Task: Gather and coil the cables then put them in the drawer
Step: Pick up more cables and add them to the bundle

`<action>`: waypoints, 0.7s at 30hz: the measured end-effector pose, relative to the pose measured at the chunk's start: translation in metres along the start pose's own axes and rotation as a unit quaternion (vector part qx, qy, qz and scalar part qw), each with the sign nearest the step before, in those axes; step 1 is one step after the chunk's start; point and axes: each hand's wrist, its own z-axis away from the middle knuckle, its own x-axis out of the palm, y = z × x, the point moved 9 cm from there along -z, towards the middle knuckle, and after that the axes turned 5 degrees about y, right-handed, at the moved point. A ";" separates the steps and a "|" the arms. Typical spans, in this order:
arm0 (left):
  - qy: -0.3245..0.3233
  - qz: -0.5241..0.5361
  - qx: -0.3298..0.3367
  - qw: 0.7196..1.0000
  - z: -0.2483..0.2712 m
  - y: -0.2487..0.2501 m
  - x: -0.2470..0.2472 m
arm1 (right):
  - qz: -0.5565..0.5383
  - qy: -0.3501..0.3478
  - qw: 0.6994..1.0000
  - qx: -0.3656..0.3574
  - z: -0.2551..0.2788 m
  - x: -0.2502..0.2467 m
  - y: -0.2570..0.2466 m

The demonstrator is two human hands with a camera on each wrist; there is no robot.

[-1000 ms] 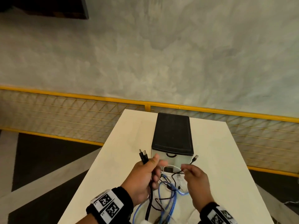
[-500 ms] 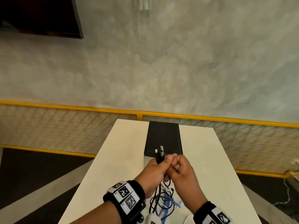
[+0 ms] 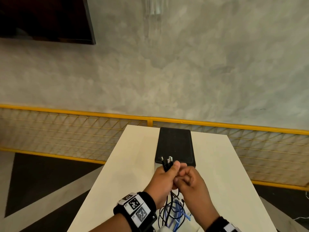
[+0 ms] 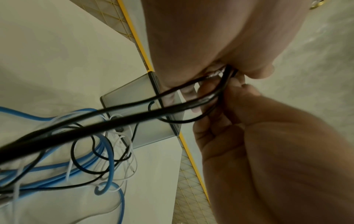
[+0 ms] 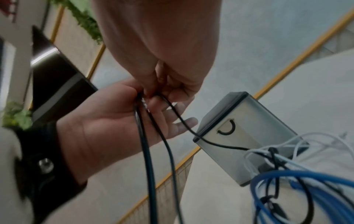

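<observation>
Cables (image 3: pixel 167 162) gripped by both hands' fingers (image 3: pixel 177 165); drawer (image 5: pixel 247 136) closed

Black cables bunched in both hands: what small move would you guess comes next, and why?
Probably the right hand slides down the black cables to start a loop. The left hand already grips their plug ends together, while the rest hangs tangled with the blue cable.

Left hand (image 3: pixel 164 179) and right hand (image 3: pixel 190 180) grip black cables (image 3: pixel 167 163).
</observation>
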 end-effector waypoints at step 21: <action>-0.077 -0.086 -0.274 0.955 0.076 -0.091 -0.069 | -0.300 -0.071 0.861 0.405 -0.041 0.026 0.073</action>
